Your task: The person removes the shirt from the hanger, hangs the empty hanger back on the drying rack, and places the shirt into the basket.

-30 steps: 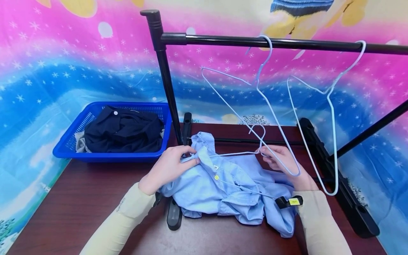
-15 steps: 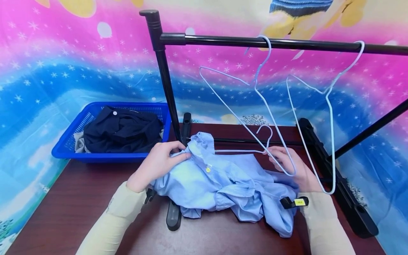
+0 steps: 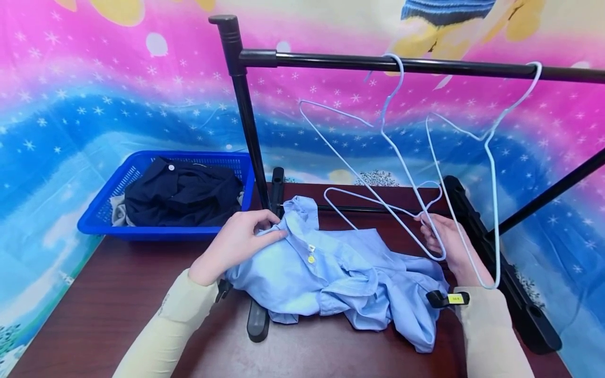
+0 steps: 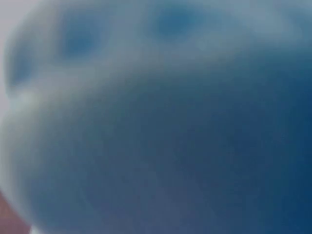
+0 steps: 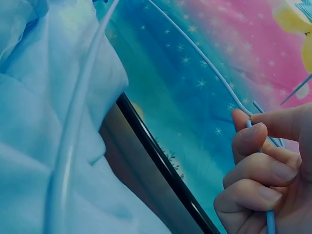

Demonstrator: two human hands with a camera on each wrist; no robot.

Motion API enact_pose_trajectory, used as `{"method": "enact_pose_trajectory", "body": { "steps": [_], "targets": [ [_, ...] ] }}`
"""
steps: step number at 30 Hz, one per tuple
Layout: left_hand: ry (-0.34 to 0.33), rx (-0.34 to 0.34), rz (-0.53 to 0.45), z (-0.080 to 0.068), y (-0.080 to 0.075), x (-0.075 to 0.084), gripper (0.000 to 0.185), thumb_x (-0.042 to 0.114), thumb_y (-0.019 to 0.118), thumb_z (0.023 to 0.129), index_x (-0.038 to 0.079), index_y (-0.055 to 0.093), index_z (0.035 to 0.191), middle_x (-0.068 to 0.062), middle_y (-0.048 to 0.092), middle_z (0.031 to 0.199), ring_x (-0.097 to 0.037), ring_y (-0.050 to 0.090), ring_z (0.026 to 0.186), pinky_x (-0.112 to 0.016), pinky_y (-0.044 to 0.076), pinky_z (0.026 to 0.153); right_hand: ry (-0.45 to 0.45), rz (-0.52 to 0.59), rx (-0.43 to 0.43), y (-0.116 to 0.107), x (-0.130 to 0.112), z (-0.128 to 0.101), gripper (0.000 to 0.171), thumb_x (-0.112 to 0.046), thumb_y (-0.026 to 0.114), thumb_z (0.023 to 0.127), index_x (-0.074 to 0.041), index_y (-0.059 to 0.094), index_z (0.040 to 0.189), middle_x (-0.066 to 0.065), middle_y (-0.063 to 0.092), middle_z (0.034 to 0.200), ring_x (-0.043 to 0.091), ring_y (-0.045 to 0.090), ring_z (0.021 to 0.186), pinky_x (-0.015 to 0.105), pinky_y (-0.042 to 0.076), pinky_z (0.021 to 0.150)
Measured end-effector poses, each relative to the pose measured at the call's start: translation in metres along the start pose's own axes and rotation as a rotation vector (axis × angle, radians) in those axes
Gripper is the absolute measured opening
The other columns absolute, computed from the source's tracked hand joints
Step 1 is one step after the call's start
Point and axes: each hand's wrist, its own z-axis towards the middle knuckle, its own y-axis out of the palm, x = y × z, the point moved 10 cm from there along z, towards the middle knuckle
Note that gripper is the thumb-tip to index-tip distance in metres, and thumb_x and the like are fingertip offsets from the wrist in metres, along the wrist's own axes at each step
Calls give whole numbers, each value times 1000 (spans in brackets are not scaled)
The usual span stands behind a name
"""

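Observation:
A light blue shirt (image 3: 326, 278) with a yellow button lies crumpled on the table, over part of the rack's foot. My left hand (image 3: 241, 241) pinches its cloth beside the collar between thumb and fingers. In the left wrist view, blurred blue cloth (image 4: 170, 136) fills nearly everything. A pale blue wire hanger (image 3: 359, 196) is in my right hand (image 3: 444, 239), which grips it just below the hook. The hanger's far end stands above and behind the shirt, outside the collar. In the right wrist view, curled fingers (image 5: 253, 170) hold the wire, and a bar crosses before the shirt.
A black clothes rack (image 3: 321, 59) spans the table (image 3: 118, 304). Two bare hangers hang from it; the nearer hanger (image 3: 402, 157) overlaps my right hand in the head view. A blue basket (image 3: 156, 231) at the left holds dark clothes (image 3: 184, 191).
My right hand has drawn the hanger rightward, and its end has come out of the shirt's collar area. My left hand has shifted a little left with the collar cloth.

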Motion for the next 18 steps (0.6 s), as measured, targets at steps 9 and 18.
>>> {"method": "enact_pose_trajectory", "body": {
  "steps": [9, 18],
  "targets": [
    [42, -13, 7, 0, 5, 7, 22, 38, 76, 93, 21, 75, 108, 11, 65, 85, -13, 55, 74, -35, 48, 69, 48, -95, 86, -12, -6, -11, 23, -28, 56, 107, -13, 73, 100, -1, 45, 65, 13, 34, 47, 32, 25, 43],
    [68, 4, 23, 1, 4, 10, 21, 39, 76, 93, 22, 75, 106, 11, 65, 85, -12, 55, 74, -34, 48, 69, 93, -123, 140, -26, -10, -18, 24, -35, 60, 104, -13, 70, 104, 0, 47, 70, 15, 38, 53, 24, 35, 47]
  ]
}}
